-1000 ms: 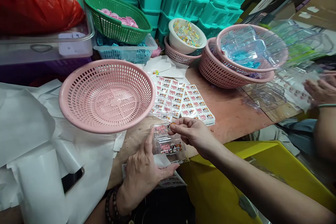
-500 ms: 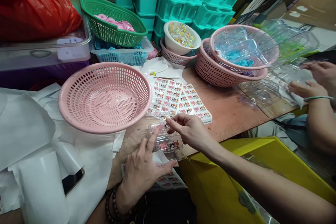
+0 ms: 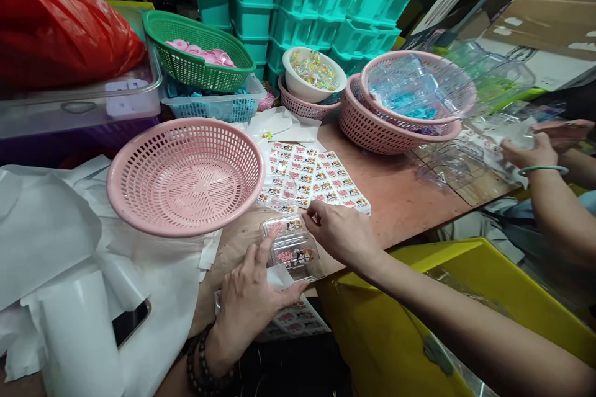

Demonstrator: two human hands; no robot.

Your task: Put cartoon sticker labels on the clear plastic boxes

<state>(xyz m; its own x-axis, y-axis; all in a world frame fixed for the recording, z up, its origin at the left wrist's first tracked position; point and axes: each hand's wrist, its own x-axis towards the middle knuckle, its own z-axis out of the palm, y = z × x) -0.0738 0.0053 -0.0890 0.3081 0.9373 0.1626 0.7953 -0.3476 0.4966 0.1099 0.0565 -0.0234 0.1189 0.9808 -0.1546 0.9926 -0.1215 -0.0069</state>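
Note:
A small clear plastic box [image 3: 300, 268] lies with its lid folded open at the table's front edge. Printed cartoon-animal stickers [image 3: 291, 256] show on both halves. My left hand [image 3: 249, 294] steadies the box, index finger on its left side and thumb stretched along the near side. White backing paper [image 3: 279, 276] pokes out between that finger and thumb, and a sticker sheet [image 3: 298, 319] lies beneath the hand. At the box's right edge my right hand [image 3: 342, 232] is closed, thumb and fingers pinched; what they hold, if anything, is hidden.
Sticker sheets [image 3: 321, 177] lie behind the box. A pink basket [image 3: 186, 180] stands left, with white paper [image 3: 56, 229] and a phone [image 3: 131, 322] nearby. Stacked pink baskets [image 3: 386, 130] sit at the back. A co-worker's hands [image 3: 535, 149] handle clear plastic at right. A yellow bin [image 3: 382, 322] stands below.
My right hand's fingers have curled in and drawn slightly right, off the lid's sticker. My left hand stays on the box. The co-worker's hands have shifted, and the view has moved slightly.

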